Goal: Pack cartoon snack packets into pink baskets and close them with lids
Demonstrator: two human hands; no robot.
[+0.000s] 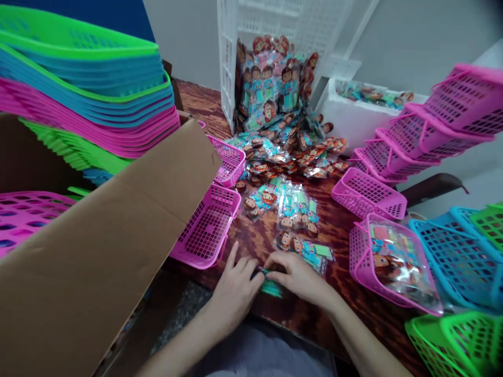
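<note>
Close to the table's front edge, my left hand [238, 285] and my right hand [294, 275] meet over a small teal-green item [272, 288]. Fingers of both hands are closed on it, and they hide much of it, so its kind is unclear. Just beyond my right hand lie clear packets with printed doll figures [304, 248]. Further back, more of these packets [296, 204] are spread on the wood. To the left of my left hand is a pink plastic basket [204, 228], with nothing in it.
A cardboard box flap [118, 230] and stacked coloured baskets [90, 94] crowd the left. A white crate [228, 63] spills a heap of packets [283, 141]. At right stand a filled pink basket [359, 256], blue baskets [456, 251], green baskets [451, 340] and a leaning pink stack [416, 136].
</note>
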